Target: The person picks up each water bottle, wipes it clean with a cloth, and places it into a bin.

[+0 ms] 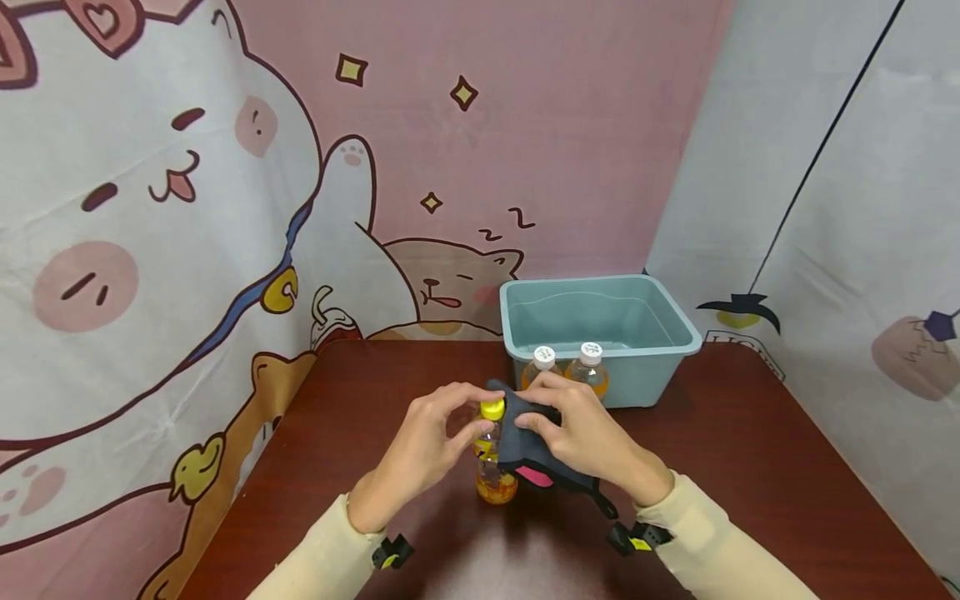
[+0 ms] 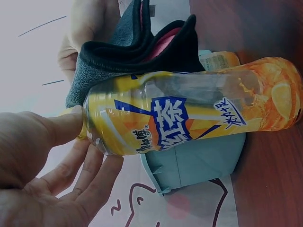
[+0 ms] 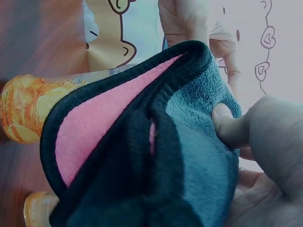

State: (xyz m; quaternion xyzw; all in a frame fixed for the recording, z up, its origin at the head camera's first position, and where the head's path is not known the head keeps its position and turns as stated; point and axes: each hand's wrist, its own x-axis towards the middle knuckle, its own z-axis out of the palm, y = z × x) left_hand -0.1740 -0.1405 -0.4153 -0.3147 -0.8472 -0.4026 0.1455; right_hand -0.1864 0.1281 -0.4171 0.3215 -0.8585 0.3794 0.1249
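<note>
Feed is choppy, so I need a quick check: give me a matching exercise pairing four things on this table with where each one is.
1. yellow-capped bottle
2. grey cloth
3. teal bin
4. two white-capped bottles

a. at the back of the table
b. pinched in the right hand
c. upright, gripped near the cap by the left hand
d. just in front of the bin

Pairs: 1-c, 2-b, 3-a, 4-d

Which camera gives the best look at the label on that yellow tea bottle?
The left wrist view: the bottle fills the frame and its blue characters are sharp. In the head view the bottle is small, half hidden behind the cloth. The right wrist view shows only its orange base beyond the cloth.
</note>
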